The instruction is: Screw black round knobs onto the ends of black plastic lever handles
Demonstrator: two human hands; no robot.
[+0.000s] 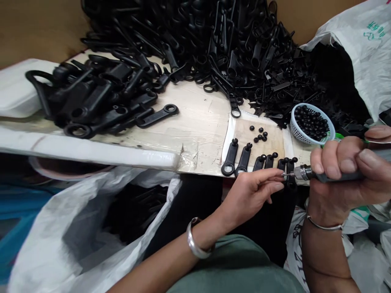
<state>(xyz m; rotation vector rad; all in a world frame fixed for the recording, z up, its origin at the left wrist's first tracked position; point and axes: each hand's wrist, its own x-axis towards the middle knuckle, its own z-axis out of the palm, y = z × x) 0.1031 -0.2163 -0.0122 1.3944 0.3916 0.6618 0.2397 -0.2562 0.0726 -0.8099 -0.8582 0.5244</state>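
The power tool (339, 173) is in the right hand (351, 167), over the front edge of the worktable at its right end, with its metal chuck (302, 172) and thin bit pointing left. The right hand is wrapped firmly around its body. The left hand (253, 193) has its fingers drawn together at the bit's tip; whether they pinch a small part, I cannot tell.

Just beside the bit, six black plastic arms (231, 156) stand in a row along the front edge, their small ball ends pointing away from the person. Behind the row, six loose black balls (260, 130) lie on a beige mat (273, 132) with a white border. To the right of the mat, a pale blue plastic basket (312, 138) holds many more such balls.

The worktable (195, 108) has a pale, wood-grained surface, with clear tape near its front edge. A large heap of black plastic parts (226, 44) covers its back, against a brown wall (39, 28). A separate pile of black arms (104, 95) lies to the left, near a white block (21, 87). A white padded strip (91, 150) runs along the front left edge; below it gapes a white sack (61, 219) with dark contents. Another white sack (363, 57), printed in green, stands open at the far right.
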